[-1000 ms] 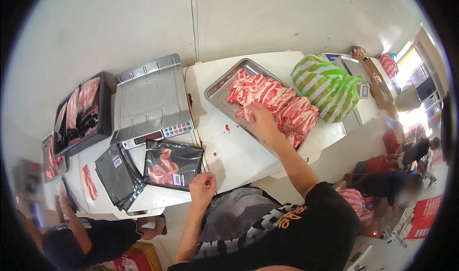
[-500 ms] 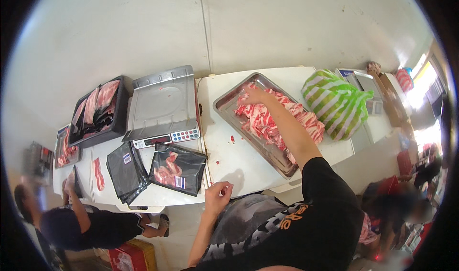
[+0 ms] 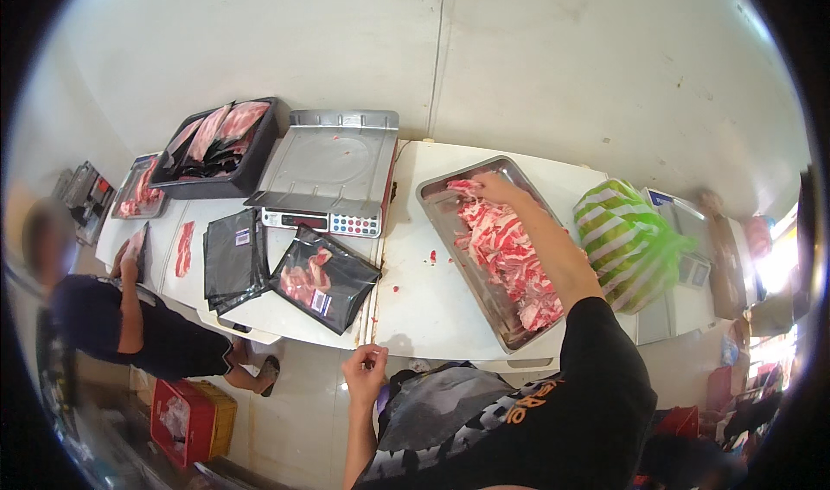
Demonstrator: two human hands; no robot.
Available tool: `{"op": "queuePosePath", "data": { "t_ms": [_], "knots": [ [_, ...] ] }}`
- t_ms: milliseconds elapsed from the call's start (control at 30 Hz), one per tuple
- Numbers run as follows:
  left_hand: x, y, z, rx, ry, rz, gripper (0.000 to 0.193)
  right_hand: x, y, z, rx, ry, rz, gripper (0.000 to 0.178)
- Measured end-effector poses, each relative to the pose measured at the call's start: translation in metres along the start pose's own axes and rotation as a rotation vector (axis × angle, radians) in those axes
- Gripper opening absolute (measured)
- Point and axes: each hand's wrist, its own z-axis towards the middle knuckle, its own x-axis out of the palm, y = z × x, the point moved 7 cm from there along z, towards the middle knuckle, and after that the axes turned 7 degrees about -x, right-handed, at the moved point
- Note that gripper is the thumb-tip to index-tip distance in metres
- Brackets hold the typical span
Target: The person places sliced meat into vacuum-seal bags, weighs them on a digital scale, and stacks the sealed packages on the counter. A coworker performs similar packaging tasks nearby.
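A steel tray point(image 3: 445, 257) on the white table holds a heap of thin red-and-white meat slices point(image 3: 510, 261). My right arm reaches across the heap, and my right hand point(image 3: 493, 187) is closed around meat slices at the tray's far end. Some of that meat shows at the left of my fingers; the fingertips are partly hidden. By the table's front edge, my left hand point(image 3: 365, 365) is held with curled fingers and nothing visible in it. A black pack of meat point(image 3: 333, 291) with a label lies on the table beyond the left hand.
Left of the tray are a digital scale point(image 3: 333, 166), stacked black packs point(image 3: 233, 257), a black bin of packed meat point(image 3: 220, 183) and a meat strip point(image 3: 184, 248). A green-and-white striped bag point(image 3: 627, 244) stands right. A co-worker point(image 3: 117, 317) works at the table's left end.
The view has turned, so the table and its contents sit differently in the picture. My right hand remains at the tray's far end, now closed on meat slices. My left hand stays curled.
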Motion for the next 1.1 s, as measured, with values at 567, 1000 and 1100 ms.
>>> {"op": "queuePosePath", "data": {
  "t_ms": [567, 1000, 1100],
  "knots": [
    [0.018, -0.002, 0.001, -0.041, 0.105, 0.041, 0.011, -0.074, 0.131, -0.072, 0.211, -0.144, 0.749, 0.039],
    [0.032, 0.021, 0.006, -0.13, 0.187, 0.081, 0.01, 0.059, 0.172, -0.153, 0.231, -0.204, -0.44, 0.062],
    [0.035, 0.023, 0.004, -0.219, 0.21, 0.042, 0.01, 0.069, 0.162, -0.149, 0.242, -0.281, -0.344, 0.064]
  ]
}}
